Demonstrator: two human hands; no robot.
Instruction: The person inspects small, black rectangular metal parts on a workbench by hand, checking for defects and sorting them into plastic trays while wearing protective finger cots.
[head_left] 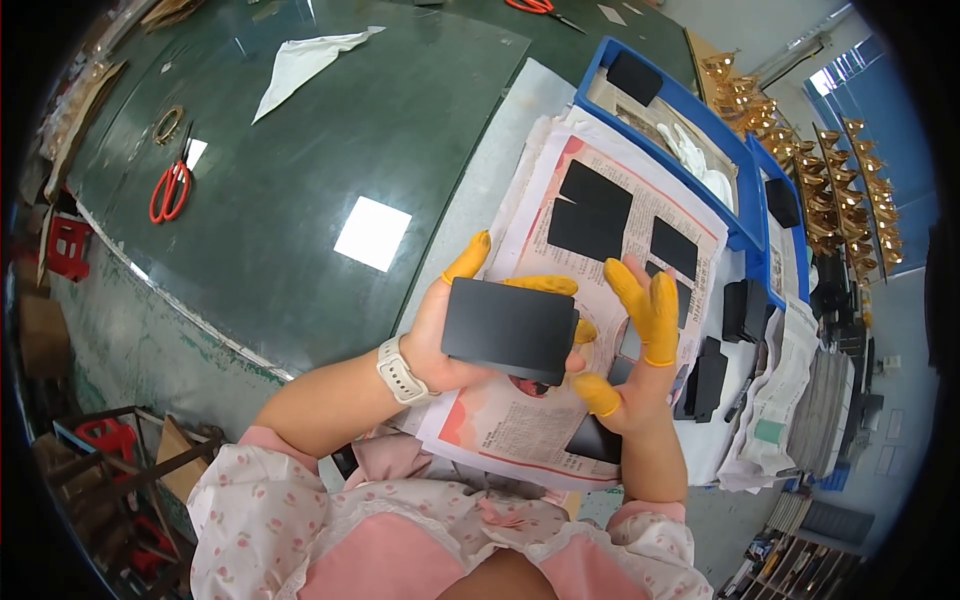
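Note:
A flat black rectangular plate [508, 330] rests in my left hand [432, 335], which wears yellow finger cots and a white wristband. The left fingers pass behind the plate, and their tips show past its top and right edges. My right hand [645, 395], also in yellow finger cots, is beside the plate's right edge with fingers spread. Its thumb tip is close to the lower right corner; I cannot tell whether they touch. Beneath both hands lies a printed newspaper sheet [480, 425]. Several black plates lie on it, among them a large one [590, 225] and a smaller one [674, 248].
Beyond the newspaper stands a blue tray [655, 140] holding white gloves [690, 155] and a black piece. Black blocks [745, 310] sit at right, near folded papers [780, 400]. On the green table [300, 250] lie red-handled scissors [170, 190] and a white cloth [308, 65].

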